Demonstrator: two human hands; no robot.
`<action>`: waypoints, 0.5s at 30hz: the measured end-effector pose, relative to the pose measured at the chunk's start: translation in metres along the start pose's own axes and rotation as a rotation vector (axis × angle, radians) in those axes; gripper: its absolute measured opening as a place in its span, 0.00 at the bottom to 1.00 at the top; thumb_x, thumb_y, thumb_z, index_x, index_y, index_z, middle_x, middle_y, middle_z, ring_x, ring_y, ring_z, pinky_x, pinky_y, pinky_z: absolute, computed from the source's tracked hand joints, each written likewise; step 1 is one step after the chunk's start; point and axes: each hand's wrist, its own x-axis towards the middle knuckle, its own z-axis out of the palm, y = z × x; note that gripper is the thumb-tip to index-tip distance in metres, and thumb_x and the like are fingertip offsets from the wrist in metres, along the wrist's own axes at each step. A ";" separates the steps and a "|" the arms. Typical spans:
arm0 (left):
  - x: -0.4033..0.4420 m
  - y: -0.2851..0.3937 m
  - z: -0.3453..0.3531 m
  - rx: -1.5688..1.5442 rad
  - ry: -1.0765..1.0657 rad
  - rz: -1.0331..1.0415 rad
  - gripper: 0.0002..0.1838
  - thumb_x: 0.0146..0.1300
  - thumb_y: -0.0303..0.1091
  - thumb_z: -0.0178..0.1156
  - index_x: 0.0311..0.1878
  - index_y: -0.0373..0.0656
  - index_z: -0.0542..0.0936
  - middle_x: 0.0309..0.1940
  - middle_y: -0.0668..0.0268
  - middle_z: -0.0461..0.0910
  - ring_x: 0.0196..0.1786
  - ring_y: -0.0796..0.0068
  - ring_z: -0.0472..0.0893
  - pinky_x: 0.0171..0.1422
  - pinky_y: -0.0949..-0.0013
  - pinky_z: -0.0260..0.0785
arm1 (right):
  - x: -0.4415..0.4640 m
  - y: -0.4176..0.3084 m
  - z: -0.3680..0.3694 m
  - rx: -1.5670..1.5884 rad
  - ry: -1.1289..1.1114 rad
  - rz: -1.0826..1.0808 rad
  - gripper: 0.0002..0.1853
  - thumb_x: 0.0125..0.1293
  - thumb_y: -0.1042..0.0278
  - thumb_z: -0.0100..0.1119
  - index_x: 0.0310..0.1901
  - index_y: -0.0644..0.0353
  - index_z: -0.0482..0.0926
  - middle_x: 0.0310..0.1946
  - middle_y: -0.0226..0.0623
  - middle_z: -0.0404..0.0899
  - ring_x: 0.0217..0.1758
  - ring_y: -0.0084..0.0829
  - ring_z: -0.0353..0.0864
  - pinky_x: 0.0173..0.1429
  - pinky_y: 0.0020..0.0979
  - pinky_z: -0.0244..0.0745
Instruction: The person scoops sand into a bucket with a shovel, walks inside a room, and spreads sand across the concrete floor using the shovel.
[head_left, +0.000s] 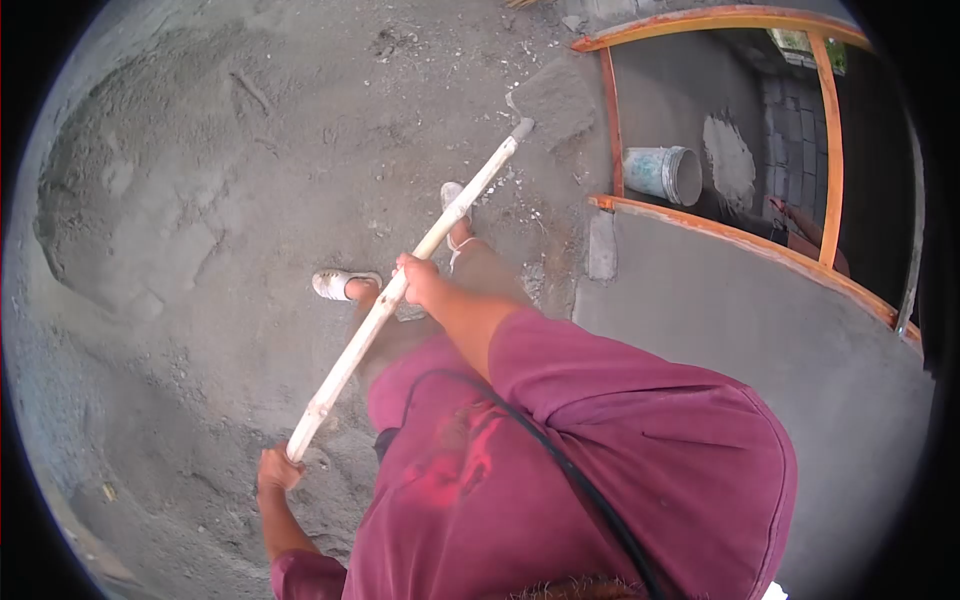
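Note:
A long pale wooden pole (350,352) runs slantwise across my body, from the lower left up to the upper middle. My left hand (280,469) is closed round its lower end. Farther up, near the pole's middle, my right hand (417,280) grips it too. The far end of the pole has a grey tip (522,129) close to the ground, beside a patch of grey material (553,103). Whether the tip touches the ground I cannot tell. My shoes lie on either side of the pole.
Grey sandy ground (300,130) spreads ahead and left, with a low mound edge at the far left. At the right, an orange frame (829,130) stands in an opening of a grey wall (700,290). Beyond it are a whitish bucket (664,175) and part of another person's arm (795,219).

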 end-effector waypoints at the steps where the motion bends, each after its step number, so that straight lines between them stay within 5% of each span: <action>1: 0.017 0.031 -0.021 0.029 -0.015 0.039 0.24 0.45 0.37 0.69 0.49 0.42 0.81 0.44 0.47 0.85 0.50 0.43 0.83 0.57 0.51 0.77 | 0.000 -0.032 -0.015 0.061 0.020 -0.006 0.07 0.59 0.75 0.62 0.37 0.64 0.76 0.28 0.40 0.76 0.30 0.37 0.79 0.39 0.41 0.78; 4: 0.050 0.134 -0.070 0.095 -0.034 0.103 0.23 0.46 0.37 0.69 0.48 0.42 0.81 0.44 0.46 0.84 0.50 0.43 0.83 0.58 0.51 0.77 | 0.027 -0.125 -0.074 0.171 0.046 -0.071 0.10 0.60 0.75 0.63 0.40 0.64 0.72 0.27 0.38 0.74 0.24 0.35 0.77 0.31 0.37 0.76; 7: 0.072 0.259 -0.104 0.186 -0.048 0.186 0.22 0.48 0.38 0.67 0.48 0.42 0.81 0.42 0.45 0.84 0.49 0.43 0.83 0.58 0.50 0.77 | 0.055 -0.228 -0.144 0.265 0.112 -0.110 0.06 0.61 0.75 0.62 0.31 0.62 0.73 0.24 0.36 0.72 0.24 0.34 0.75 0.31 0.37 0.76; 10: 0.090 0.363 -0.115 0.276 0.030 0.288 0.22 0.50 0.39 0.66 0.49 0.45 0.79 0.40 0.46 0.85 0.47 0.44 0.84 0.54 0.49 0.77 | 0.065 -0.324 -0.216 0.367 0.048 -0.162 0.06 0.63 0.71 0.61 0.33 0.59 0.74 0.26 0.36 0.73 0.27 0.35 0.76 0.36 0.43 0.78; 15: 0.103 0.507 -0.153 0.423 0.277 0.414 0.15 0.54 0.38 0.64 0.44 0.47 0.76 0.38 0.51 0.86 0.41 0.46 0.86 0.47 0.48 0.78 | 0.067 -0.455 -0.290 0.650 -0.239 -0.252 0.09 0.60 0.70 0.62 0.29 0.56 0.70 0.24 0.35 0.71 0.28 0.34 0.74 0.40 0.40 0.77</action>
